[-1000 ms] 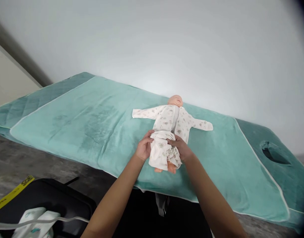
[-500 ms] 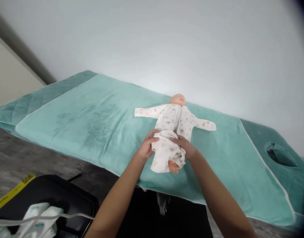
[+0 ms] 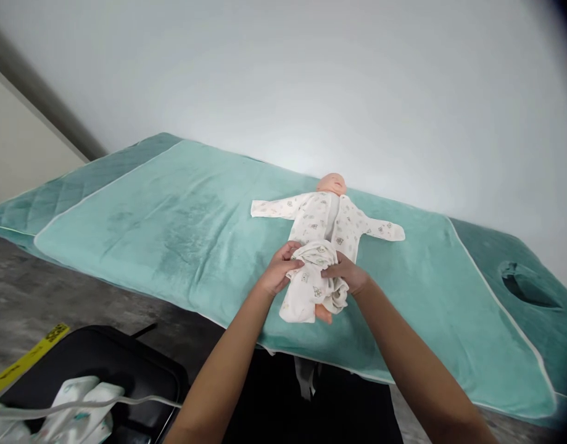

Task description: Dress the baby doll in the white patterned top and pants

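A baby doll [image 3: 332, 184] lies on its back on a green bed cover [image 3: 172, 203], head toward the wall. It wears a white printed jacket [image 3: 308, 219], open at the front, with both sleeves spread wide. White printed baby trousers [image 3: 302, 302] cover its legs, bunched at the waist. My left hand [image 3: 279, 269] pinches the trousers' left side, and my right hand [image 3: 347, 272] grips the right side, thumbs on top. One foot [image 3: 322, 313] shows at the rumpled right leg opening; the other foot is hidden in the left trouser leg.
The bed has a face hole [image 3: 528, 288] at its right end. A black chair [image 3: 139, 364] at lower left holds folded white printed diapers [image 3: 89, 407]. A pale cable [image 3: 144, 401] and a yellow strip [image 3: 28, 361] are beside them. A wall [image 3: 287, 80] rises behind.
Both hands have shifted slightly on the trousers. The waistband is now gathered higher and more folded between them. The doll's upper body has stayed in place.
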{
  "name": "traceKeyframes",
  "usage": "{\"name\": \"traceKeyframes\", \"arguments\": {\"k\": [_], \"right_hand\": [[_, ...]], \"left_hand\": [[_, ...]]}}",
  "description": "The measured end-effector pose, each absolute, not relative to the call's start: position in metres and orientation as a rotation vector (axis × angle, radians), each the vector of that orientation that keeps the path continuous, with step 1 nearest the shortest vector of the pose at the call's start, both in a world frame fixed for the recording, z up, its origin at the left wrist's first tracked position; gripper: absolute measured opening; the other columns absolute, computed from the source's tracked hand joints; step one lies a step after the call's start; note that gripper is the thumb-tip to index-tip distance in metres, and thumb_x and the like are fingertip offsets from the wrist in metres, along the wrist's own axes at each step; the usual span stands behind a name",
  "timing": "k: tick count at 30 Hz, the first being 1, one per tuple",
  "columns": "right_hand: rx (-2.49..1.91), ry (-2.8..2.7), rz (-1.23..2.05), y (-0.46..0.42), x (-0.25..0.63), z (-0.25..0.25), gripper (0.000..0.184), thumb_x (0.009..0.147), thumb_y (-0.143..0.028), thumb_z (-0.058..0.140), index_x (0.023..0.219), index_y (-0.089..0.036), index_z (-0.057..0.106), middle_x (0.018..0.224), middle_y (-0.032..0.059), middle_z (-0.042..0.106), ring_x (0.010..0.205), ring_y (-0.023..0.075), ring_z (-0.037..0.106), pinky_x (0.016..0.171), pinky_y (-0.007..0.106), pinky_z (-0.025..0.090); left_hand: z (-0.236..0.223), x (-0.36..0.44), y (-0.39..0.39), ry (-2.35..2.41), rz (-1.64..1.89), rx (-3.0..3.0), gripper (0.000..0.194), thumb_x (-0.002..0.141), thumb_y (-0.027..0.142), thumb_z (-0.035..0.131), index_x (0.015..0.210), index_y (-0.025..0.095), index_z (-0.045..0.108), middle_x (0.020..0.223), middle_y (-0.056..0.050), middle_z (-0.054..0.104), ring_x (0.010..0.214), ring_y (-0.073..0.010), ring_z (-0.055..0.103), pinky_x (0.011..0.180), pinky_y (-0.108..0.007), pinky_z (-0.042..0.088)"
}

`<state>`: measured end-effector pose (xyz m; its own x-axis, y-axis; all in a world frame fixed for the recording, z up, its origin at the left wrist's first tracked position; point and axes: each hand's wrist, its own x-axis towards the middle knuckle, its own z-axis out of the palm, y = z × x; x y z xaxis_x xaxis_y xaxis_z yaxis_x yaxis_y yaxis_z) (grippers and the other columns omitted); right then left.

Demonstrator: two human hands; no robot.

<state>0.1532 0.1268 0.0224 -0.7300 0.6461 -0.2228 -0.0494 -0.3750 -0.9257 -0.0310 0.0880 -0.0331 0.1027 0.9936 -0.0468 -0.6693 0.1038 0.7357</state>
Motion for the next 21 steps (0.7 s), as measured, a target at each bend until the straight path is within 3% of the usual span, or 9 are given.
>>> {"name": "traceKeyframes", "arguments": {"k": [7, 10, 13, 17, 21], "right_hand": [[-0.931, -2.096, 2.165, 0.132, 0.141, 0.042, 0.018, 0.071, -0.023, 0.079, 0.089, -0.017, 0.075, 0.086, 0.0024, 0.074, 0.077, 0.0187, 0.066, 0.069, 0.028, 0.051], [-0.791, -2.105, 2.251, 0.131, 0.139, 0.044, 0.029, 0.069, -0.022, 0.082, 0.097, -0.019, 0.073, 0.092, 0.0016, 0.074, 0.086, 0.0192, 0.066, 0.077, 0.029, 0.052], [-0.793, -1.726, 2.288, 0.127, 0.138, 0.04, 0.042, 0.066, -0.027, 0.085, 0.104, -0.018, 0.071, 0.096, 0.0042, 0.074, 0.09, 0.0211, 0.067, 0.08, 0.033, 0.053], [-0.905, -1.272, 2.145, 0.123, 0.131, 0.033, 0.039, 0.07, -0.043, 0.083, 0.097, -0.016, 0.071, 0.087, 0.0068, 0.074, 0.079, 0.0208, 0.068, 0.072, 0.032, 0.054], [-0.909, -1.291, 2.141, 0.123, 0.126, 0.029, 0.038, 0.073, -0.044, 0.081, 0.095, -0.014, 0.073, 0.084, 0.007, 0.073, 0.076, 0.0192, 0.067, 0.069, 0.029, 0.054]], "left_hand": [[-0.034, -0.032, 0.089, 0.646, 1.517, 0.487, 0.045, 0.061, 0.026, 0.085, 0.095, 0.021, 0.056, 0.081, 0.005, 0.064, 0.063, -0.01, 0.06, 0.061, -0.023, 0.046], [-0.033, -0.034, 0.09, 0.678, 1.506, 0.5, 0.045, 0.058, 0.023, 0.087, 0.092, 0.02, 0.057, 0.088, 0.003, 0.066, 0.064, -0.009, 0.059, 0.062, -0.022, 0.045], [-0.033, -0.034, 0.092, 0.69, 1.424, 0.593, 0.038, 0.061, 0.027, 0.086, 0.089, 0.018, 0.061, 0.081, 0.002, 0.065, 0.065, -0.0099, 0.058, 0.062, -0.022, 0.042], [-0.032, -0.034, 0.092, 0.697, 1.268, 0.72, 0.033, 0.066, 0.034, 0.083, 0.089, 0.017, 0.067, 0.077, 0.0, 0.065, 0.066, -0.0131, 0.058, 0.064, -0.025, 0.043], [-0.023, -0.036, 0.09, 0.681, 1.132, 0.91, 0.037, 0.06, 0.024, 0.085, 0.092, 0.016, 0.068, 0.084, -0.002, 0.069, 0.072, -0.0149, 0.06, 0.07, -0.026, 0.046]]}}
